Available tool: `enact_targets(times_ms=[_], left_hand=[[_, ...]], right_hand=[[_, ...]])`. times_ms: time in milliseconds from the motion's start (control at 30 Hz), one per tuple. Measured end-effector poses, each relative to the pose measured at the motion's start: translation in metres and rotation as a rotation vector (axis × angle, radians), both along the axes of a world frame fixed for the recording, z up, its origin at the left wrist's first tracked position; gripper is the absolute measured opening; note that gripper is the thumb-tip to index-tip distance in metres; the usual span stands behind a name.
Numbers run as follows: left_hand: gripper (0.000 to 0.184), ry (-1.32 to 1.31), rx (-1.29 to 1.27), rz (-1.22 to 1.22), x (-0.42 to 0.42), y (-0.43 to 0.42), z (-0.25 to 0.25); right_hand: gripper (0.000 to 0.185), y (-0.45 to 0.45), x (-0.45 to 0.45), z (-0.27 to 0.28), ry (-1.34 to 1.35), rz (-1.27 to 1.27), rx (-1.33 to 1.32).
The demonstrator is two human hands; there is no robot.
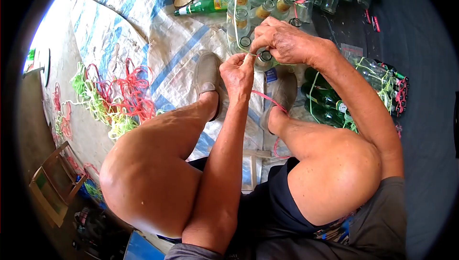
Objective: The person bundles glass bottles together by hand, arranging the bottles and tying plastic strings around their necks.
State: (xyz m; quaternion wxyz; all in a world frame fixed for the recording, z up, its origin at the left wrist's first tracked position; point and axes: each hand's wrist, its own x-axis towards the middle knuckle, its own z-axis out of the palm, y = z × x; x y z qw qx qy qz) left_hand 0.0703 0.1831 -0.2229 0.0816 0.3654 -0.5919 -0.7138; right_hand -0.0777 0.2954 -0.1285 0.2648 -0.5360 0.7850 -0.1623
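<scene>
Both my hands meet at the near edge of a cluster of upright clear glass bottles (pixel 242 17). My left hand (pixel 237 76) is closed in a pinch, and a strand of pink plastic twine (pixel 268 99) trails from behind its wrist down between my legs. My right hand (pixel 282 43) is also pinched, just above the open mouth of the nearest bottle (pixel 264 56). A short bit of twine shows between the two hands, partly hidden by the fingers. Pale yellow-green twine (pixel 235 23) runs over the bottle necks.
Green bottles (pixel 210 5) lie at the back. More tied green bottles (pixel 322 98) are beside my right leg. Tangled pink and yellow-green twine (pixel 112 97) lies on the left. My shoes (pixel 207 73) rest on a white-and-blue woven sheet (pixel 179 44). A wooden frame (pixel 52 183) is at far left.
</scene>
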Motion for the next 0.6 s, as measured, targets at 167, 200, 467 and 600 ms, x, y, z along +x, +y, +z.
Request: enact_targets(times_ms=[167, 200, 467, 600], left_hand=[[0.021, -0.071, -0.037, 0.022, -0.005, 0.001, 0.001], [0.022, -0.074, -0.052, 0.026, -0.005, 0.001, 0.000], [0.035, -0.133, -0.033, 0.023, -0.006, 0.002, 0.002], [0.035, -0.113, -0.060, 0.006, -0.006, 0.002, 0.009]], right_hand=[[0.042, -0.006, -0.004, 0.007, 0.004, 0.051, 0.107], [0.042, -0.008, -0.005, 0.009, 0.007, 0.059, 0.134], [0.020, -0.015, -0.005, 0.015, 0.256, 0.162, 0.161], [0.010, -0.015, -0.007, 0.018, 0.375, 0.193, 0.075]])
